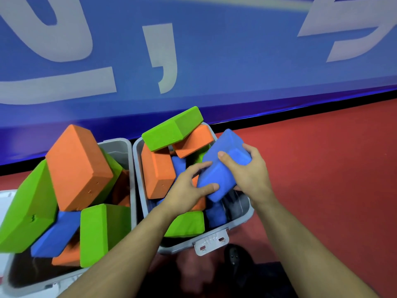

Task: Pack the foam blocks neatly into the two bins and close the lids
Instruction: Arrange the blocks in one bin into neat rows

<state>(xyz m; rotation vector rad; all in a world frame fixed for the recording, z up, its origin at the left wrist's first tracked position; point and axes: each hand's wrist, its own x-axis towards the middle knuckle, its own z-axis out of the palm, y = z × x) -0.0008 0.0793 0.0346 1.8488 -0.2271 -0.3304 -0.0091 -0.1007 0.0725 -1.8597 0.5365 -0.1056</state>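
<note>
Two grey bins stand side by side on the red floor, the left bin [120, 145] and the right bin [245, 214], both open and heaped with orange, green and blue foam blocks lying at all angles. A blue block [223, 166] is tilted over the right bin's right side. My left hand [189, 190] grips its lower left corner, thumb on the near face. My right hand [249, 168] grips its right end, thumb on top. A green block [171, 130] and an orange block [193, 140] stick out at the right bin's far end.
A blue wall banner [193, 61] with large white characters rises just behind the bins. Red floor [322, 168] stretches to the right. A grey latch [211, 241] hangs on the right bin's near rim. A white lid edge [6, 203] shows at far left.
</note>
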